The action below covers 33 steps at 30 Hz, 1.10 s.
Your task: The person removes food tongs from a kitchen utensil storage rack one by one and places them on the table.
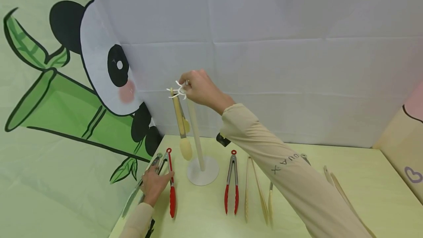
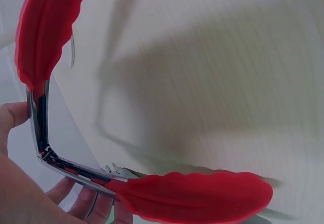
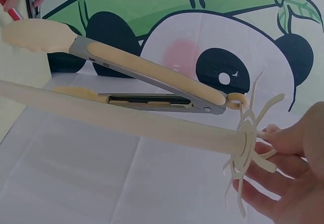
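Observation:
My left hand (image 1: 155, 184) holds red-tipped kitchen tongs (image 1: 172, 199) by their metal arms, above the left part of the table. The left wrist view shows these tongs spread wide, thumb on one arm and fingers round the other. My right hand (image 1: 201, 87) pinches the hooked top (image 3: 248, 143) of a white utensil stand (image 1: 195, 131), its fingers among the hooks. Cream-tipped tongs (image 3: 157, 74) hang by their end ring from one hook, tips downward in the head view. The stand's round base (image 1: 203, 175) rests on the table.
A second pair of red-tipped tongs (image 1: 233, 179) lies right of the stand. Wooden tongs (image 1: 259, 194) lie beside it, and more utensils are partly hidden under my right sleeve (image 1: 264, 146). Grey-green tongs (image 1: 131, 199) lie at the table's left edge. A small black object (image 1: 223, 140) sits behind.

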Tool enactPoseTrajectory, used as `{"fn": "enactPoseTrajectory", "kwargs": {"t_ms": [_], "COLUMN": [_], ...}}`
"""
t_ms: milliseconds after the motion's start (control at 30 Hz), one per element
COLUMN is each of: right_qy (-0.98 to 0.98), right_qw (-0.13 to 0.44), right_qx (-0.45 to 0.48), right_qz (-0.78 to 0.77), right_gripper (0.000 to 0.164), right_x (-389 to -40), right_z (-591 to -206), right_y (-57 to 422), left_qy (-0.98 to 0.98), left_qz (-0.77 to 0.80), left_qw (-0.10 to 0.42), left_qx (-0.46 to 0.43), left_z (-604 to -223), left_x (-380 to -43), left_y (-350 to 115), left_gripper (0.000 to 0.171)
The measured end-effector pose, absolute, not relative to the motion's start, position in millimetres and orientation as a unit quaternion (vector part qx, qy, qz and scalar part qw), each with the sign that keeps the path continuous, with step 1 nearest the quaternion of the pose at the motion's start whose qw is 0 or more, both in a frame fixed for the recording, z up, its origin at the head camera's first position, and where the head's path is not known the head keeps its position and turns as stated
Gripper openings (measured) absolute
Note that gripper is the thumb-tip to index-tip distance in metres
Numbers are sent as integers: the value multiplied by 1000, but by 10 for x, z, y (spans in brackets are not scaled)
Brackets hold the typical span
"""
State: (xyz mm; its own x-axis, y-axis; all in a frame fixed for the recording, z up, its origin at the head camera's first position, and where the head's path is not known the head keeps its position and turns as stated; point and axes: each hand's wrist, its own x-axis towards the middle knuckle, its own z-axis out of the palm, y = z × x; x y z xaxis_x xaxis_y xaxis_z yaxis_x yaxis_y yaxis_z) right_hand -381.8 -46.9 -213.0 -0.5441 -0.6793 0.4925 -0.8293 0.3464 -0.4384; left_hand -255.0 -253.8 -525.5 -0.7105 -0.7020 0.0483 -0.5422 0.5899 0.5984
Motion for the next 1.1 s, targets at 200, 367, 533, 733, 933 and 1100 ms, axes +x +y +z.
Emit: {"fn": "enactPoseTrajectory", "kwargs": {"t_ms": [200, 367, 533, 733, 933, 1100], "right_qy": [-805, -799, -798, -797, -795, -796], "right_qw": [119, 120, 111, 104, 97, 94], "right_qx": [470, 477, 478, 479, 480, 482], "right_qz": [340, 346, 349, 353, 358, 354], "right_gripper": [25, 26, 25, 23, 23, 24], "right_x": [-3848, -3873, -3884, -3899, -3922, -3930], "right_z": [-2141, -2152, -2152, -2143, -2141, -2137], "right_y": [-448, -445, -441, -421, -408, -398], "left_qy": [-879, -878, -878, -879, -885, -888], "left_qz": [-280, -280, -275, -268, -264, -255], "left_qw": [140, 134, 126, 121, 104, 99], "left_qx": [360, 366, 371, 376, 369, 369], "left_z": [-5272, -5279, -5317, -5336, -5362, -5413], "left_x": [-2564, -2561, -2560, -2565, -2567, -2577], "left_y": [-2509, -2491, -2507, -2531, -2533, -2537], "left_gripper": [72, 73, 72, 70, 75, 78]}}
